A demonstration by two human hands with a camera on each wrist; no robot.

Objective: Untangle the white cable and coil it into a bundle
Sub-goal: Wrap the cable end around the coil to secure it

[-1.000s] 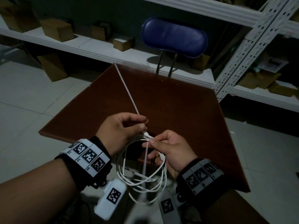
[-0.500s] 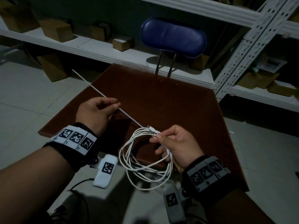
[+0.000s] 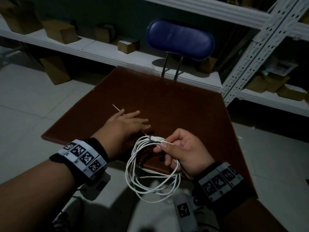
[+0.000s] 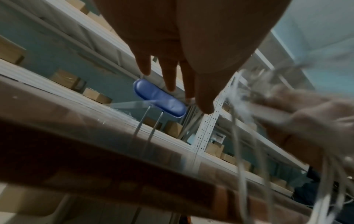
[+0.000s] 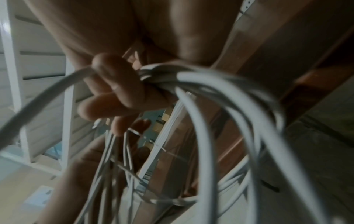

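Observation:
The white cable (image 3: 151, 174) hangs as a loose coil of several loops from my right hand (image 3: 167, 145), over the near edge of the table. Thumb and fingers pinch the loops together just behind the connector (image 3: 153, 138). In the right wrist view the curled fingers (image 5: 118, 89) clamp the gathered loops (image 5: 201, 84). My left hand (image 3: 133, 119) lies low over the brown table (image 3: 175, 101) with its fingers straight, as the left wrist view (image 4: 172, 75) also shows. A thin straight white strip (image 3: 117, 108) pokes out beyond the left hand and passes beneath it toward the connector.
A blue chair back (image 3: 180, 40) stands behind the table's far edge. White shelving (image 3: 100, 51) with cardboard boxes (image 3: 59, 31) runs along the back, and a perforated white upright (image 3: 250, 52) rises at right. Pale tiled floor (image 3: 33, 104) lies left of the table.
My left hand was raised and pinching the white strip. It has dropped forward over the table with fingers straightened, and the strip lies low beneath it. The right hand keeps the coil.

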